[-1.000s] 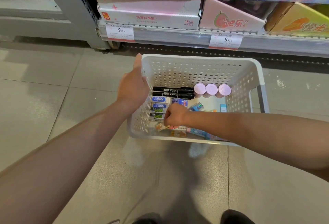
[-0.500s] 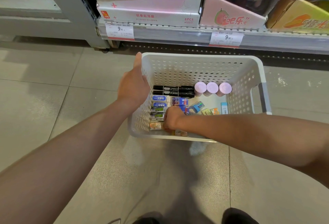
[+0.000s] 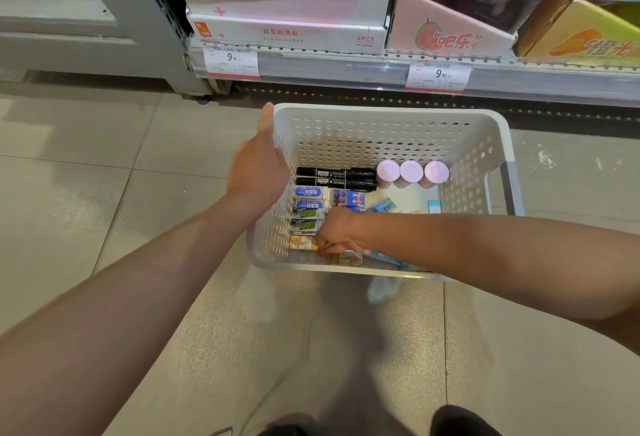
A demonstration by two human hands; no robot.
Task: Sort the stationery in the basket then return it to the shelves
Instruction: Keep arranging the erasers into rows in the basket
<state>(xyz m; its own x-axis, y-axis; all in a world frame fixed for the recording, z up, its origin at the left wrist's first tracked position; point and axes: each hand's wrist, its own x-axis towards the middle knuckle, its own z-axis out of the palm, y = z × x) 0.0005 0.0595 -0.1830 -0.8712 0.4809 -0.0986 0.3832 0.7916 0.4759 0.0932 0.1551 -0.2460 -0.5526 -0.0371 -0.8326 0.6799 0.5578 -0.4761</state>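
A white perforated basket [image 3: 388,117] is held above the floor. My left hand [image 3: 258,172] grips its left rim, thumb along the outside. Inside lie two black markers [image 3: 334,177], three pink-capped tubes [image 3: 412,170], a column of small blue and green eraser packs [image 3: 308,208] along the left wall, and other small packs [image 3: 348,198]. My right hand [image 3: 337,233] is down in the near left corner, its fingers curled on a small orange and white pack [image 3: 302,242]. A similar pack [image 3: 348,258] lies by the near wall.
Right behind the basket runs the bottom store shelf [image 3: 346,68] with price tags [image 3: 231,59] and cardboard display boxes [image 3: 287,13]. A grey shelf upright [image 3: 138,20] stands at the left. Tiled floor [image 3: 104,176] lies below; my shoes [image 3: 464,421] show at the bottom.
My right hand slid down toward the near left corner of the basket, onto the orange and white pack. The left hand kept its hold on the rim.
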